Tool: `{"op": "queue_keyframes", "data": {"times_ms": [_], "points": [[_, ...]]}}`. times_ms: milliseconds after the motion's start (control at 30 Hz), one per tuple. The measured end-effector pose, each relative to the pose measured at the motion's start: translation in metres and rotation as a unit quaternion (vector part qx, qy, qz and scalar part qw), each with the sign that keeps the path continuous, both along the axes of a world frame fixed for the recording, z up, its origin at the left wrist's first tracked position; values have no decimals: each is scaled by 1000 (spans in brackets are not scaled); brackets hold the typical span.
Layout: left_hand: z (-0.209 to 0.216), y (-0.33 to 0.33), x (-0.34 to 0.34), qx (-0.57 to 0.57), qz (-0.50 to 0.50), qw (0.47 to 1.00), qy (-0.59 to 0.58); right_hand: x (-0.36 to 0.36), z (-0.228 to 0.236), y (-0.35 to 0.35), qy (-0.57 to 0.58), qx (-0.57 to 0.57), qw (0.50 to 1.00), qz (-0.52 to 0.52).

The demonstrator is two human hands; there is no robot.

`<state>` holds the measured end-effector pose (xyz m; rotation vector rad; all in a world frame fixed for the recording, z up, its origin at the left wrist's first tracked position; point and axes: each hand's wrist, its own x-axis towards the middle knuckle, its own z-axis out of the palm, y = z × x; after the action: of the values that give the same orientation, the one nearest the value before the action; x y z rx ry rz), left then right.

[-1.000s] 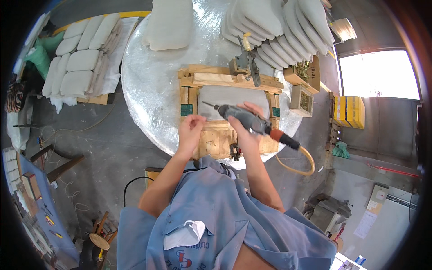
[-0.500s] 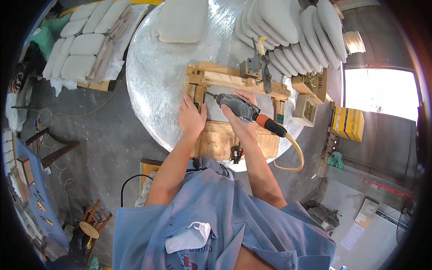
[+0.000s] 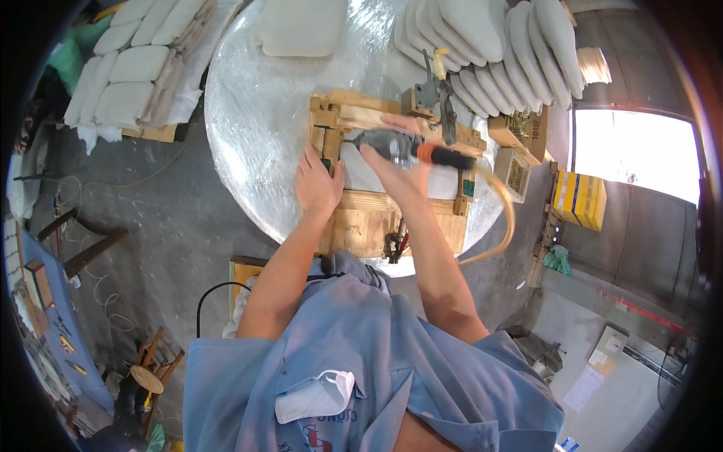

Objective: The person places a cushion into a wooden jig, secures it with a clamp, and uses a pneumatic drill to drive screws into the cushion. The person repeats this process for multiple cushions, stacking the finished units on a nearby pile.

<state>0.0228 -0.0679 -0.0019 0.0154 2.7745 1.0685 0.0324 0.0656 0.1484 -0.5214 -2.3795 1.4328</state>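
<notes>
My right hand (image 3: pixel 407 177) is wrapped round a grey-and-black power driver (image 3: pixel 392 145) with an orange collar and a yellow hose. The driver lies nearly level, its bit pointing left at the inner side of the left bar of a wooden frame (image 3: pixel 350 197). Whether the bit touches the wood I cannot tell. My left hand (image 3: pixel 318 187) grips that same left bar near its lower end, thumb on the inner side and fingers on the outer. A metal clamp (image 3: pixel 437 98) is fixed at the frame's far side, and a second, dark clamp (image 3: pixel 395 245) sits at its near edge.
The frame rests on a round table (image 3: pixel 241 143) wrapped in clear plastic. Pale cushions (image 3: pixel 467 38) stand stacked at the back right, beside wooden boxes of small metal parts (image 3: pixel 514 175). Another cushion (image 3: pixel 297 30) lies at the back. The hose (image 3: pixel 506 218) loops off the right edge.
My right hand has raised the driver's rear end and moved it slightly toward the far side, levelling it. The left hand stays on the bar. The whole view has shifted a little.
</notes>
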Motion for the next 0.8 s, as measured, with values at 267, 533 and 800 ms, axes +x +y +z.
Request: {"op": "queue_keyframes", "data": {"times_ms": [267,533,800], "points": [[3,-1,-1,2,-4,1000,-12,-40,18,13,-78,2,997,18],[2,-3,-1,-2,-10,1000,3,-37,6,28,-75,-60,994,52],[6,1,-1,12,3,1000,3,62,-23,33,41,-139,989,-31]]}}
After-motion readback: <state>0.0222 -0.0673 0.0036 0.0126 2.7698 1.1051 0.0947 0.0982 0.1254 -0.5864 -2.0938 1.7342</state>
